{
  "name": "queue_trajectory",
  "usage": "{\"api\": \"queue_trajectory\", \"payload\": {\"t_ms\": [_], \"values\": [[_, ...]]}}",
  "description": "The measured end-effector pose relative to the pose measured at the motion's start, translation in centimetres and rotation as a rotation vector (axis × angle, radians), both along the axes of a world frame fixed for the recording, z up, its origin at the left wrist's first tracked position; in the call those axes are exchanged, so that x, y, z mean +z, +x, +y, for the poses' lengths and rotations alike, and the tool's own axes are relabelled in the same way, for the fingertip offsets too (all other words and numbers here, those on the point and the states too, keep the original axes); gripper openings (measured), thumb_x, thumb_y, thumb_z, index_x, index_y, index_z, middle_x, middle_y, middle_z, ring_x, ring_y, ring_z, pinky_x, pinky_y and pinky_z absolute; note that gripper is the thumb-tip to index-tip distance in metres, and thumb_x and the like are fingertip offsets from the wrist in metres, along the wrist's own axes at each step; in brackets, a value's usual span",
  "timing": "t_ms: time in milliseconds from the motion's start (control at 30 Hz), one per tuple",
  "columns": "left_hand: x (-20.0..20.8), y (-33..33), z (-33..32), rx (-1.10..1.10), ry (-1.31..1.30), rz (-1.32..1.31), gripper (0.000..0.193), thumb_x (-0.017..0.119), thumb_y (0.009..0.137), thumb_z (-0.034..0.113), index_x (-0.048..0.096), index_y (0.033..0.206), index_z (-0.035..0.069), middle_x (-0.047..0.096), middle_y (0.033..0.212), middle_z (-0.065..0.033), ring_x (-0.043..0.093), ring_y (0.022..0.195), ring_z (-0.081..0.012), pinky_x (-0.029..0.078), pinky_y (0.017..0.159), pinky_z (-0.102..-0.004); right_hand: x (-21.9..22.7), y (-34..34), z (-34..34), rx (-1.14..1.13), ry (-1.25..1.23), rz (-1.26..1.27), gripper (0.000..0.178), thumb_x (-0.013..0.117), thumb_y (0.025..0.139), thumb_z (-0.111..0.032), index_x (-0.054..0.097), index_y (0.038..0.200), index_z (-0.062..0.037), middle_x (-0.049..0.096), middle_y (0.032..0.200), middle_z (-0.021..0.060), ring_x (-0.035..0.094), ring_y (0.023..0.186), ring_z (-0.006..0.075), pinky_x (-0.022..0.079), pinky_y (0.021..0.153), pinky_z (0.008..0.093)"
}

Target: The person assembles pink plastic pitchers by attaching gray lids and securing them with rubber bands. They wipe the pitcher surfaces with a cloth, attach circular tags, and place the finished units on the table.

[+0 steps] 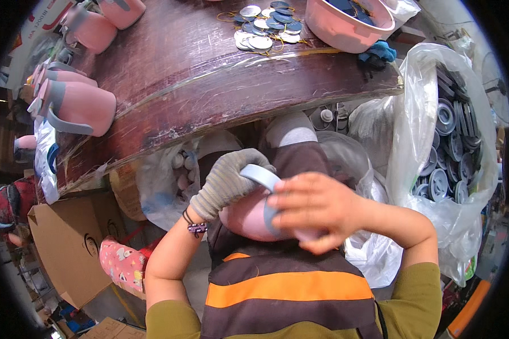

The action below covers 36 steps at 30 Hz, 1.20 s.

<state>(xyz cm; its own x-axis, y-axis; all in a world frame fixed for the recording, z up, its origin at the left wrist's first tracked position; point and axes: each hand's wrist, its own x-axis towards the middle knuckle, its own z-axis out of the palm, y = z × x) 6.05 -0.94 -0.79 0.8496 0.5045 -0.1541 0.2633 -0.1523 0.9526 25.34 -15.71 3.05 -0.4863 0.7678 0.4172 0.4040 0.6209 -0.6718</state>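
Note:
A pink jug (pixel 246 217) with a grey-blue handle and rim lies tilted on my lap, over a dark apron with an orange band. My left hand (pixel 229 181), in a grey striped knit glove, is wrapped around the jug next to its handle (pixel 260 175). Across the jug's grey-blue rim lies my bare right hand (pixel 316 209), slightly blurred, its fingers stretched out flat and the thumb apart. That hand covers much of the rim end, so whether a lid sits there is hidden.
Ahead stands a dark red-brown table (pixel 209 85). On it are pink jugs (pixel 87 107) at left, round tags with strings (pixel 266 28), and a pink basin (pixel 345 28). A clear bag of grey lids (pixel 447 147) stands right; an open cardboard box (pixel 68 243) stands left.

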Motion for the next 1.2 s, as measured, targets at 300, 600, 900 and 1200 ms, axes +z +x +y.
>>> {"api": "queue_trajectory", "payload": {"t_ms": [300, 600, 900, 1200], "values": [[3.5, 0.0, -6.8, -0.041, 0.330, 0.112, 0.036, 0.070, 0.080, 0.031, 0.063, 0.102, 0.003, 0.064, 0.081, -0.0194, 0.064, 0.072, -0.0347, 0.050, 0.065, -0.0404, -3.4, 2.1, -1.2, -0.717, -0.544, 0.182, 0.049, 0.059, 0.086, -0.025, 0.051, 0.128, -0.0023, 0.046, 0.136, 0.0217, 0.045, 0.127, 0.0343, 0.033, 0.107, 0.0406], [0.5, 0.1, 0.3, 0.052, 0.362, 0.024, 0.036, 0.076, 0.071, 0.024, 0.065, 0.100, 0.006, 0.067, 0.087, -0.0141, 0.065, 0.081, -0.0329, 0.052, 0.071, -0.0377, -1.3, -0.7, -0.7, -0.292, 0.168, -0.075, 0.040, 0.068, 0.074, -0.028, 0.065, 0.111, -0.0138, 0.058, 0.119, 0.0164, 0.059, 0.104, 0.0344, 0.046, 0.089, 0.0450], [-2.6, 2.8, 0.8, -0.035, 0.188, -0.035, 0.017, 0.067, 0.081, 0.020, 0.067, 0.085, 0.003, 0.067, 0.078, -0.0135, 0.065, 0.074, -0.0213, 0.050, 0.070, -0.0343, 1.1, -3.4, 3.6, 0.072, 0.256, 0.040, 0.038, 0.064, 0.079, -0.037, 0.067, 0.111, -0.0177, 0.061, 0.112, 0.0109, 0.061, 0.098, 0.0294, 0.050, 0.083, 0.0379], [3.0, 1.9, -8.5, -0.222, 0.000, 0.225, 0.047, 0.071, 0.080, 0.030, 0.056, 0.111, -0.002, 0.063, 0.081, -0.0178, 0.063, 0.080, -0.0362, 0.048, 0.073, -0.0435, -3.3, 1.7, 5.6, -0.746, -0.692, -0.008, 0.056, 0.057, 0.087, -0.044, 0.053, 0.130, -0.0069, 0.059, 0.121, 0.0174, 0.057, 0.111, 0.0337, 0.042, 0.096, 0.0382]]}}
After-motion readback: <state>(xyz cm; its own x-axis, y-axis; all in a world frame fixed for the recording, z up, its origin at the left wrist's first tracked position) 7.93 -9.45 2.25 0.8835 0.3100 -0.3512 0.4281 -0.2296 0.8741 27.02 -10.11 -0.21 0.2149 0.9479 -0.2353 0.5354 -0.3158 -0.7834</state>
